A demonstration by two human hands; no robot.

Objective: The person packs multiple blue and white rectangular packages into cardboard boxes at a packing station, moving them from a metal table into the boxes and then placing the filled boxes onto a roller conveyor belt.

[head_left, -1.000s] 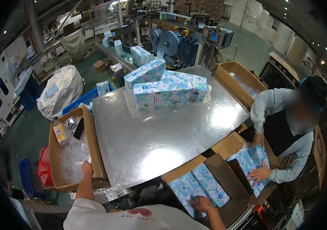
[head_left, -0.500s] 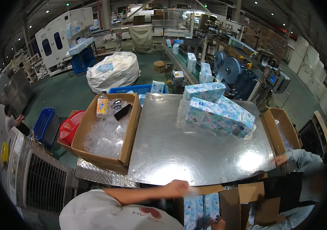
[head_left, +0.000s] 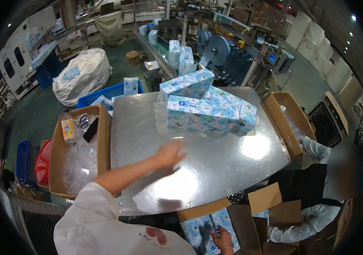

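Item: stack of blue floral tissue packs (head_left: 207,108), lying on the steel table (head_left: 215,170) at its 12 o'clock edge, two long packs below and one tilted on top.

Left hand (head_left: 169,154): half a second ago it rested at the table's near edge; it is now stretched out over the middle of the table toward the stack, blurred with motion, fingers loosely spread, holding nothing, not touching the packs. Reading: a reach for the next pack is under way.

Right hand (head_left: 220,239): low at 6 o'clock, by a carton (head_left: 249,221) holding packs; its grip cannot be told.

Surroundings: open box of clear wrapping (head_left: 79,157) at 9 o'clock; second cardboard box (head_left: 285,123) at 3 o'clock; a co-worker's sleeve (head_left: 317,148) just beyond it.
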